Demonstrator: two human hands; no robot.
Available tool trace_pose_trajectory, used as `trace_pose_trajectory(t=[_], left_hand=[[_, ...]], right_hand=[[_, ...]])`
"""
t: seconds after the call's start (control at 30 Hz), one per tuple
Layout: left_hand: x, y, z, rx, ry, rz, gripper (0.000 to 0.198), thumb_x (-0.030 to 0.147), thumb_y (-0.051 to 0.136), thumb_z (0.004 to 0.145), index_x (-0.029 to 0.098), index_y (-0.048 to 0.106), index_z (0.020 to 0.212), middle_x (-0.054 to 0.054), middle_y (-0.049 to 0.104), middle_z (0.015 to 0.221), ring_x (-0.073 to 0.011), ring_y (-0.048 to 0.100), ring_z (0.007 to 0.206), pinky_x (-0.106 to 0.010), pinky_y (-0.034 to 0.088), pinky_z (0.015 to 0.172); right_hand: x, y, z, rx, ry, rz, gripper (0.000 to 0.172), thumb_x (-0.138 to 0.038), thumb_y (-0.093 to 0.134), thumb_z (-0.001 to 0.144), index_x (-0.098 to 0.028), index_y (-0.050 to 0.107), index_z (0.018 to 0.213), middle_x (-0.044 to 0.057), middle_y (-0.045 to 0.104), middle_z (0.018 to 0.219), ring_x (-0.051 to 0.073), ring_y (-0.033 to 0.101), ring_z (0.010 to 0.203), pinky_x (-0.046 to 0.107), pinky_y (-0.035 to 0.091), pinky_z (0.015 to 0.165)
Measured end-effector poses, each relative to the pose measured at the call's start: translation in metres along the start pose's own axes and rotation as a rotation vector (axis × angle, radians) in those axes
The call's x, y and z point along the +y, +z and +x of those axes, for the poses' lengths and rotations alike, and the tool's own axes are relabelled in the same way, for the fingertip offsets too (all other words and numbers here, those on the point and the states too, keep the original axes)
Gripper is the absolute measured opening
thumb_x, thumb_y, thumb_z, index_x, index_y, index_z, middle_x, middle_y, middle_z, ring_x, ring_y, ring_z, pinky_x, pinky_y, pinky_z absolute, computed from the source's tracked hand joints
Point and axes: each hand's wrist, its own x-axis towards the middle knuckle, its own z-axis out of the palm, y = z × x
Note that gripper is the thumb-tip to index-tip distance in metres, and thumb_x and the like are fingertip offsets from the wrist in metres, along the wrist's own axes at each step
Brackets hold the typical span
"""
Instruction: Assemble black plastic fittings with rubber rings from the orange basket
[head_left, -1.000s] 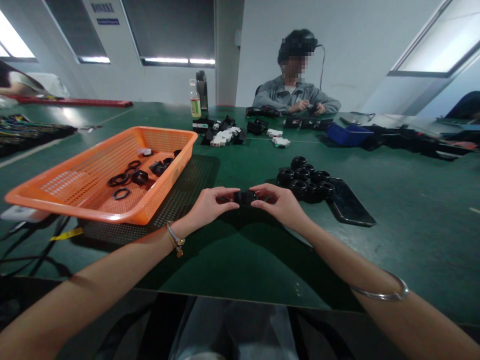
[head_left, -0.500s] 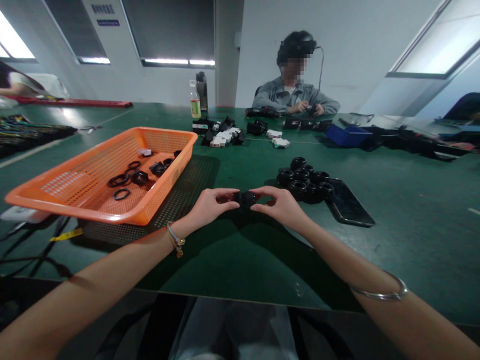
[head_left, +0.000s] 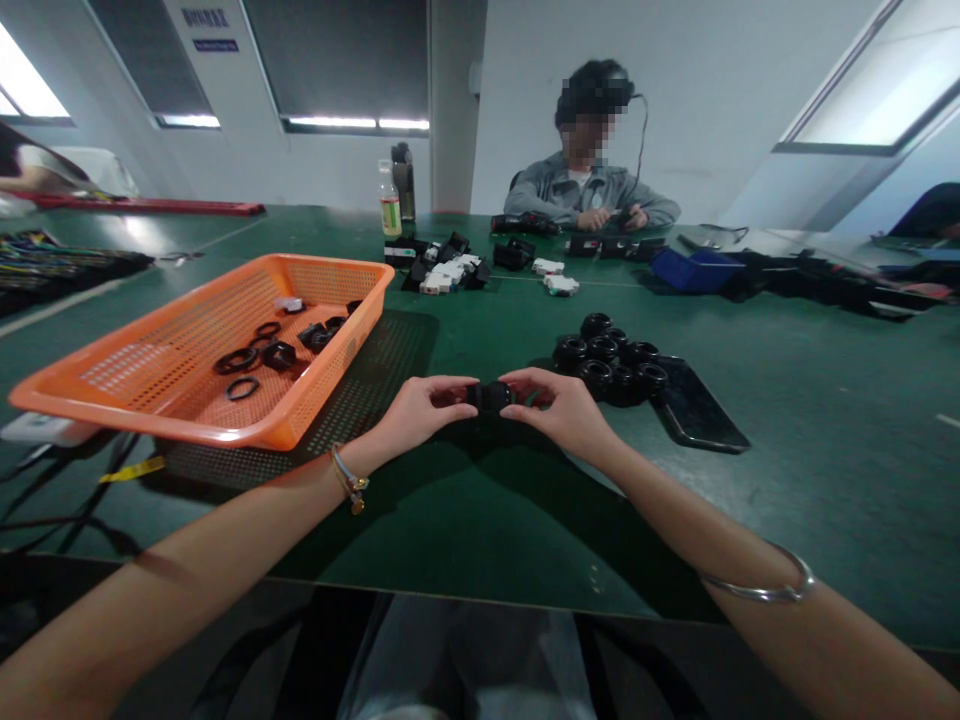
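Between my two hands is a small black cable gland [head_left: 492, 397], held just above the green table. My left hand [head_left: 421, 412] pinches its left end with thumb and fingertips. On the other end, the thumb and fingers of my right hand [head_left: 561, 408] are closed too. The fingertips cover part of the gland. Right of my right hand lies a pile of several black glands [head_left: 602, 350], touching a black phone [head_left: 701, 405]. An orange basket [head_left: 247, 436] stands to the left, with loose black rings [head_left: 242, 388] and nuts [head_left: 279, 355] in it.
White and black parts [head_left: 450, 272] lie farther back, near two bottles [head_left: 390, 205]. A person [head_left: 577, 190] sits across the table, both hands on a small dark item. A blue bin [head_left: 696, 270] is at the back right. Cables [head_left: 71, 520] run under the basket's left side.
My hands stay in place around the gland, with only a slight shift of the right fingers. The hands of the person opposite have moved a little.
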Motion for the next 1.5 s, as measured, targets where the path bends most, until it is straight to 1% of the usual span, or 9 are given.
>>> trace_pose_trajectory(t=[0.27, 0.4, 0.53, 0.77, 0.83, 1.0, 1.13, 1.3, 1.5], left_hand=[[0.0016, -0.0003, -0.0024, 0.017, 0.03, 0.024, 0.043, 0.025, 0.07, 0.061, 0.013, 0.066, 0.102, -0.005, 0.07, 0.087, -0.0156, 0.063, 0.078, -0.031, 0.051, 0.078], [0.0004, -0.0007, -0.0016, 0.015, 0.008, 0.022, 0.043, 0.026, 0.07, 0.061, 0.014, 0.065, 0.102, -0.005, 0.071, 0.087, -0.0158, 0.064, 0.078, -0.031, 0.051, 0.078], [-0.0008, -0.0004, -0.0002, 0.016, -0.018, 0.004, 0.044, 0.027, 0.071, 0.06, 0.013, 0.066, 0.102, -0.005, 0.071, 0.087, -0.0167, 0.064, 0.079, -0.031, 0.051, 0.078], [-0.0006, -0.0002, -0.0003, 0.015, -0.037, -0.022, 0.045, 0.027, 0.071, 0.059, 0.014, 0.066, 0.102, -0.005, 0.07, 0.086, -0.0162, 0.063, 0.078, -0.03, 0.051, 0.076], [-0.0006, -0.0002, -0.0003, 0.013, -0.033, -0.024, 0.046, 0.029, 0.071, 0.059, 0.013, 0.065, 0.102, -0.004, 0.07, 0.085, -0.0161, 0.063, 0.077, -0.03, 0.051, 0.075], [0.0001, 0.0, -0.0006, 0.012, -0.023, -0.022, 0.047, 0.029, 0.07, 0.06, 0.013, 0.065, 0.103, -0.004, 0.069, 0.083, -0.0153, 0.062, 0.076, -0.03, 0.05, 0.076], [0.0001, 0.0, -0.0012, 0.01, -0.019, -0.024, 0.047, 0.03, 0.07, 0.06, 0.013, 0.065, 0.104, -0.004, 0.069, 0.083, -0.0153, 0.062, 0.075, -0.031, 0.05, 0.076], [0.002, 0.0, -0.0024, 0.013, -0.01, -0.017, 0.046, 0.028, 0.07, 0.06, 0.013, 0.065, 0.103, -0.005, 0.07, 0.087, -0.0157, 0.063, 0.078, -0.031, 0.05, 0.078], [0.0037, 0.0001, -0.0035, 0.006, -0.01, -0.029, 0.045, 0.027, 0.071, 0.06, 0.014, 0.065, 0.102, -0.005, 0.071, 0.09, -0.017, 0.064, 0.081, -0.031, 0.051, 0.079]], right_hand=[[-0.0011, 0.0008, 0.0003, -0.023, 0.042, 0.052, 0.027, -0.025, 0.066, 0.066, -0.015, 0.068, 0.091, 0.005, 0.072, 0.08, 0.016, 0.064, 0.067, 0.028, 0.049, 0.06], [0.0002, 0.0003, 0.0001, -0.046, 0.041, 0.065, 0.031, -0.026, 0.068, 0.064, -0.014, 0.068, 0.093, 0.005, 0.072, 0.08, 0.017, 0.064, 0.066, 0.028, 0.049, 0.059], [0.0012, -0.0001, 0.0001, -0.063, 0.023, 0.047, 0.034, -0.022, 0.068, 0.063, -0.015, 0.068, 0.096, 0.005, 0.072, 0.08, 0.016, 0.063, 0.066, 0.027, 0.049, 0.057], [0.0014, -0.0009, 0.0, -0.01, -0.019, -0.002, 0.029, -0.023, 0.067, 0.064, -0.019, 0.069, 0.092, 0.006, 0.068, 0.093, 0.017, 0.062, 0.077, 0.026, 0.048, 0.056], [0.0018, -0.0004, 0.0, -0.008, -0.03, -0.001, 0.028, -0.022, 0.067, 0.064, -0.02, 0.069, 0.092, 0.005, 0.068, 0.089, 0.016, 0.061, 0.073, 0.026, 0.048, 0.056], [0.0016, 0.0008, -0.0001, 0.017, -0.011, 0.029, 0.036, -0.02, 0.069, 0.062, -0.02, 0.064, 0.098, 0.003, 0.068, 0.083, 0.015, 0.06, 0.068, 0.026, 0.045, 0.055], [-0.0001, 0.0, -0.0002, 0.016, -0.012, 0.016, 0.029, -0.022, 0.069, 0.062, -0.019, 0.064, 0.091, 0.002, 0.068, 0.079, 0.014, 0.058, 0.065, 0.025, 0.043, 0.054], [-0.0002, -0.0011, 0.0001, 0.004, 0.002, -0.008, 0.028, -0.027, 0.069, 0.064, -0.018, 0.066, 0.09, 0.002, 0.067, 0.074, 0.013, 0.055, 0.061, 0.026, 0.043, 0.055], [-0.0021, -0.0026, 0.0001, -0.008, 0.016, -0.009, 0.028, -0.03, 0.068, 0.065, -0.017, 0.067, 0.09, 0.003, 0.069, 0.076, 0.014, 0.057, 0.062, 0.026, 0.043, 0.055]])
